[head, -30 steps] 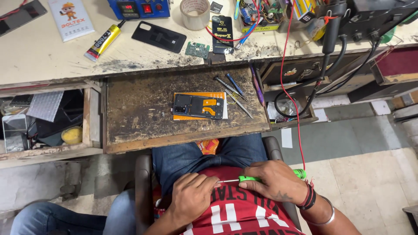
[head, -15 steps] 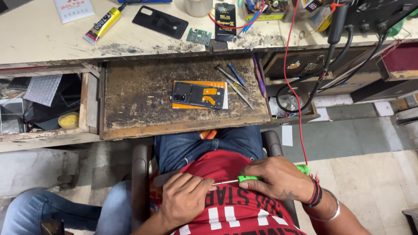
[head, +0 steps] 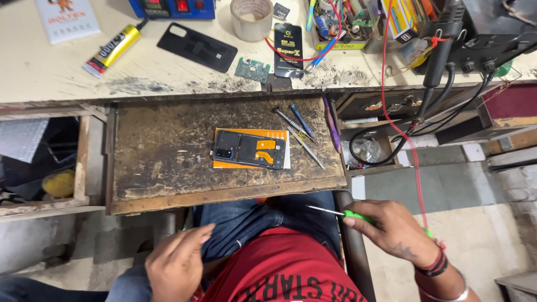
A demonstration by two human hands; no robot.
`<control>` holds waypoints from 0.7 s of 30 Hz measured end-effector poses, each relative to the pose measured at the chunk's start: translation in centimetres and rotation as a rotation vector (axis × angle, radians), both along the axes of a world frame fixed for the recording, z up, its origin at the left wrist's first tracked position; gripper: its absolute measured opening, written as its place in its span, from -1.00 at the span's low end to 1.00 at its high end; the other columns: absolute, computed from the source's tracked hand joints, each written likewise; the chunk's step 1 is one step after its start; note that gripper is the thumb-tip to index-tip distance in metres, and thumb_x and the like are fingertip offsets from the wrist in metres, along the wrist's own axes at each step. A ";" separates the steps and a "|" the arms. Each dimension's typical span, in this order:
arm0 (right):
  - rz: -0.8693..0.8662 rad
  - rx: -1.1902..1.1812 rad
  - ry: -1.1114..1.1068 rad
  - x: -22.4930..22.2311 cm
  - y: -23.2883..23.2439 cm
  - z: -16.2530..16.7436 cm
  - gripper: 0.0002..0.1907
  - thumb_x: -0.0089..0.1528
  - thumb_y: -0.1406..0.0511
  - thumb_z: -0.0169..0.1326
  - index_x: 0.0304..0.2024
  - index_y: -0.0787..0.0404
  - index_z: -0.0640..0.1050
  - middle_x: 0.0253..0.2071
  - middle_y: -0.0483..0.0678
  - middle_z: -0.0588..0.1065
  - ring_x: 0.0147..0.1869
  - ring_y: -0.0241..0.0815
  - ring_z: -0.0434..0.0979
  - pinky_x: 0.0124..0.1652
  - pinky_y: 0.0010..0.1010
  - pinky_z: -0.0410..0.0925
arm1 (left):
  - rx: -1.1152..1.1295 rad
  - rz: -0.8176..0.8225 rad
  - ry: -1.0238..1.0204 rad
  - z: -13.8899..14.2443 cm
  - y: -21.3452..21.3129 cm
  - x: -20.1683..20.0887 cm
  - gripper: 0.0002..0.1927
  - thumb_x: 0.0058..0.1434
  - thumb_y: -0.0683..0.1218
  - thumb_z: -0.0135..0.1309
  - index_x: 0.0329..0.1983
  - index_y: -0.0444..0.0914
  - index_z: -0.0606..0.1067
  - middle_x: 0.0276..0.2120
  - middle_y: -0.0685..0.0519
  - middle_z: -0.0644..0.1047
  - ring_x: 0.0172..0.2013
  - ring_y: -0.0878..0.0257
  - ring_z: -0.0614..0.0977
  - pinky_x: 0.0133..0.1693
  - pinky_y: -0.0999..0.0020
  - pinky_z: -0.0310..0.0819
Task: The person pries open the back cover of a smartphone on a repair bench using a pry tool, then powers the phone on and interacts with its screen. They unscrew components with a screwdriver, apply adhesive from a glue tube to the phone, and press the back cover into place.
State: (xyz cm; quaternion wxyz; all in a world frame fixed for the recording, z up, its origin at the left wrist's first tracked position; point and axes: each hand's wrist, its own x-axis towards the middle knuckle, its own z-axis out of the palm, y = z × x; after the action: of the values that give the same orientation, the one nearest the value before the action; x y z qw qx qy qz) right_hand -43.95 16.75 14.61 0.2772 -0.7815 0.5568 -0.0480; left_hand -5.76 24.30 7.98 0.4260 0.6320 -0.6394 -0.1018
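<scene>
My right hand (head: 394, 229) grips a green-handled screwdriver (head: 341, 212) over my lap, its thin metal shaft pointing left. My left hand (head: 176, 263) rests low at my left thigh with the fingers loosely curled and nothing in it. An opened black phone (head: 249, 149) lies on an orange sheet in the middle of a worn pull-out wooden board (head: 168, 162). Beside the phone, to its right, lie several slim tools (head: 296, 126).
On the pale benchtop behind lie a yellow glue tube (head: 112, 49), a black phone back cover (head: 197, 46), a small green circuit board (head: 252, 70), a tape roll (head: 252, 18) and a blue power unit. A red wire (head: 400, 128) hangs down at right. An open drawer sits at left.
My hands have parted: the left dropped away from the screwdriver tip toward my left thigh, and the right carried the screwdriver rightward and up. The view tipped nearer the board.
</scene>
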 end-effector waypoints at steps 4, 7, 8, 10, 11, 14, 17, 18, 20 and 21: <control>0.139 0.023 0.026 3.8 -0.7 -1.7 -0.68 0.18 0.04 0.18 -0.15 0.05 0.69 -0.37 0.02 0.63 -0.30 0.12 0.63 -0.31 -0.11 0.45 | -0.251 -0.374 -0.004 -0.4 -2.6 -2.6 -0.58 0.06 -0.12 0.21 0.03 -0.25 0.56 -0.18 -0.03 0.66 -0.16 0.10 0.70 -0.08 0.23 0.59; 0.297 0.078 0.008 6.8 -0.4 -2.1 -0.67 0.22 0.02 0.18 -0.20 0.11 0.67 -0.31 0.03 0.62 -0.29 0.19 0.60 -0.34 -0.04 0.42 | -0.127 -0.586 -0.112 -3.1 -3.2 -4.6 -0.48 0.05 0.02 0.24 0.06 -0.31 0.57 -0.39 -0.01 0.61 -0.35 0.11 0.66 -0.29 0.20 0.55; 0.306 0.105 0.039 7.2 -0.5 -2.0 -0.66 0.23 0.01 0.17 -0.18 0.09 0.67 -0.29 0.04 0.62 -0.29 0.19 0.59 -0.33 -0.03 0.41 | -0.020 -0.648 -0.151 -4.5 -3.0 -5.3 -0.48 0.06 0.03 0.26 0.06 -0.32 0.61 -0.49 0.02 0.59 -0.45 0.13 0.65 -0.38 0.19 0.55; 0.327 0.153 0.098 7.6 -0.8 -1.7 -0.64 0.24 -0.02 0.15 -0.13 0.05 0.67 -0.26 0.04 0.60 -0.28 0.19 0.59 -0.32 -0.03 0.40 | 0.068 -0.662 -0.189 -8.1 -2.7 -6.5 -0.67 0.29 0.15 0.22 -0.35 -0.19 0.54 -0.51 0.10 0.54 -0.47 0.20 0.63 -0.43 0.27 0.53; 0.350 0.194 0.067 7.5 -1.1 -1.7 -0.64 0.25 -0.01 0.15 -0.15 0.08 0.67 -0.28 0.04 0.60 -0.26 0.18 0.59 -0.31 -0.03 0.40 | 0.103 -0.674 -0.220 -9.8 -2.2 -6.5 -0.64 0.32 0.17 0.23 -0.40 -0.16 0.51 -0.55 0.10 0.53 -0.48 0.22 0.64 -0.44 0.28 0.54; 0.397 0.299 -0.029 6.8 -1.5 -2.5 -0.63 0.28 0.00 0.14 -0.19 0.14 0.65 -0.32 0.06 0.61 -0.20 0.15 0.62 -0.27 -0.05 0.40 | 0.243 -0.730 -0.312 -14.2 -0.8 -6.1 -0.57 0.41 0.21 0.19 -0.48 -0.12 0.48 -0.59 0.11 0.52 -0.50 0.27 0.64 -0.43 0.30 0.55; 0.441 0.349 -0.126 5.9 -1.6 -4.1 -0.65 0.34 0.03 0.12 -0.19 0.16 0.64 -0.28 0.07 0.62 -0.15 0.12 0.65 -0.21 -0.09 0.44 | 0.327 -0.792 -0.258 -16.3 -1.1 -5.9 -0.77 0.37 0.11 0.15 -0.31 -0.07 0.48 -0.52 0.13 0.56 -0.47 0.29 0.66 -0.39 0.32 0.58; 0.463 0.347 -0.173 5.5 -1.7 -4.6 -0.66 0.36 0.04 0.12 -0.19 0.18 0.64 -0.26 0.07 0.63 -0.14 0.11 0.66 -0.18 -0.11 0.45 | 0.367 -0.793 -0.196 -16.3 -1.5 -5.6 -0.83 0.36 0.08 0.14 -0.25 -0.06 0.48 -0.49 0.14 0.58 -0.46 0.30 0.67 -0.37 0.32 0.59; 0.464 0.328 -0.190 4.3 -1.8 -5.2 -0.66 0.38 0.06 0.11 -0.17 0.19 0.64 -0.23 0.08 0.64 -0.12 0.09 0.68 -0.14 -0.14 0.47 | 0.466 -0.774 -0.048 -15.7 -2.3 -4.3 -0.90 0.34 0.02 0.11 -0.14 -0.03 0.47 -0.45 0.15 0.61 -0.44 0.31 0.68 -0.35 0.33 0.60; 0.444 0.312 -0.159 3.6 -1.9 -5.4 -0.65 0.38 0.05 0.10 -0.15 0.19 0.65 -0.21 0.08 0.65 -0.10 0.08 0.69 -0.13 -0.14 0.47 | 0.507 -0.715 -0.002 -15.1 -2.8 -3.3 -0.87 0.33 -0.01 0.10 -0.08 -0.01 0.47 -0.42 0.16 0.62 -0.43 0.32 0.69 -0.33 0.34 0.61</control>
State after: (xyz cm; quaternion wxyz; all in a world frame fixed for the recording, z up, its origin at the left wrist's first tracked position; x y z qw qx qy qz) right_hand -40.31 14.86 9.20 0.4407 -0.8260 0.3493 0.0392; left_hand -9.02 21.45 -7.11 0.1948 0.4554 -0.7732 -0.3959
